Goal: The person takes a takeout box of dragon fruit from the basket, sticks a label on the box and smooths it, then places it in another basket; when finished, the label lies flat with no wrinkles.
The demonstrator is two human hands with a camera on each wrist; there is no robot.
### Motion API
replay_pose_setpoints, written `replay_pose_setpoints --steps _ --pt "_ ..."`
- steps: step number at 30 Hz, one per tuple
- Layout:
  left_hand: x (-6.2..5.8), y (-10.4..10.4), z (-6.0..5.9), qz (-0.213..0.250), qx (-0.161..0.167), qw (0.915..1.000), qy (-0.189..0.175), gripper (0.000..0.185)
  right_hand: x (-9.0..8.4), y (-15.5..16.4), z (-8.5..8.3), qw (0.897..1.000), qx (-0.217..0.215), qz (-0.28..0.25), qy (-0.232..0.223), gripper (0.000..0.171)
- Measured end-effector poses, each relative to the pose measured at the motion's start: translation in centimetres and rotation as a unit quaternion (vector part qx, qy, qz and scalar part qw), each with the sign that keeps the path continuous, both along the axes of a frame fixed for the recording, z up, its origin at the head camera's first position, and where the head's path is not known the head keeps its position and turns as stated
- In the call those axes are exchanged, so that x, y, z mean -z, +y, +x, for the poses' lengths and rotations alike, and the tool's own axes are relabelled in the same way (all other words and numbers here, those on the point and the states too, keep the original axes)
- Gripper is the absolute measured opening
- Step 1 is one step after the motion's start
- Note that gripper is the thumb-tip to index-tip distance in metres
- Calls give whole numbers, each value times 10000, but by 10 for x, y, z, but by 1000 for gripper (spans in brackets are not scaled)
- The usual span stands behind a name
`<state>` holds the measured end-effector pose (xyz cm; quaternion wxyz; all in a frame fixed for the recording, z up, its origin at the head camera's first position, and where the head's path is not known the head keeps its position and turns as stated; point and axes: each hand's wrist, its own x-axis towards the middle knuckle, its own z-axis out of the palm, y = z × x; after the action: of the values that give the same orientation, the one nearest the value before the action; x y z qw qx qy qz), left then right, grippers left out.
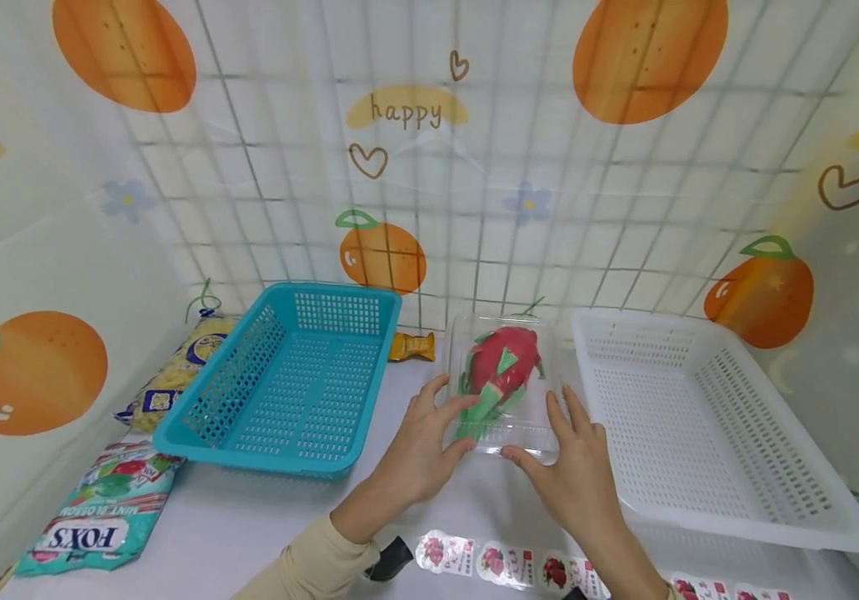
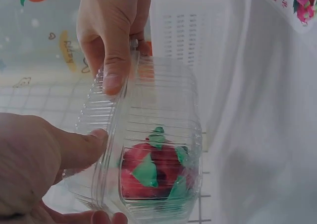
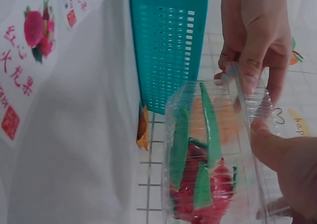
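White table (image 1: 264,517), wire grid (image 1: 474,208) — backdrop (image 1: 47,250) printed with oranges, bright light.

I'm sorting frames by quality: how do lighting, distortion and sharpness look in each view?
Head view: even light, wide-angle bending of the wall grid, mild softness. Left wrist view: the clear clamshell box is sharp, the white basket washed out. Right wrist view: the teal basket is crisp, the near cloth bright.

Partly hidden behind the blue basket (image 1: 287,379): a yellow snack bag (image 1: 174,375) and a small orange packet (image 1: 412,345). Cut off by the bottom edge: the strip of fruit stickers (image 1: 504,565) and the candy bag (image 1: 99,521). Too blurred through the clear box (image 1: 500,387) to read the dragon fruit (image 1: 504,362) surface.
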<state>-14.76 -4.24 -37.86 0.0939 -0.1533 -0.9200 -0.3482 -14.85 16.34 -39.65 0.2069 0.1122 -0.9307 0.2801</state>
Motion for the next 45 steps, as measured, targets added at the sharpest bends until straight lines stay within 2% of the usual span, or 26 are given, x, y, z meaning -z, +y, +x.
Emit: replay_pose_setpoints --steps 22,31,45 --pt "17 -1 -11 129 -20 9999 -24 47 19 -2 -10 9997 71 -198 -130 96" --pt "25 -1 -14 133 -74 9998 -152 45 26 -3 -15 9998 29 -190 73 92" --pt "35 -1 -19 123 -109 9998 -148 42 36 -4 -20 9997 -21 -225 25 89"
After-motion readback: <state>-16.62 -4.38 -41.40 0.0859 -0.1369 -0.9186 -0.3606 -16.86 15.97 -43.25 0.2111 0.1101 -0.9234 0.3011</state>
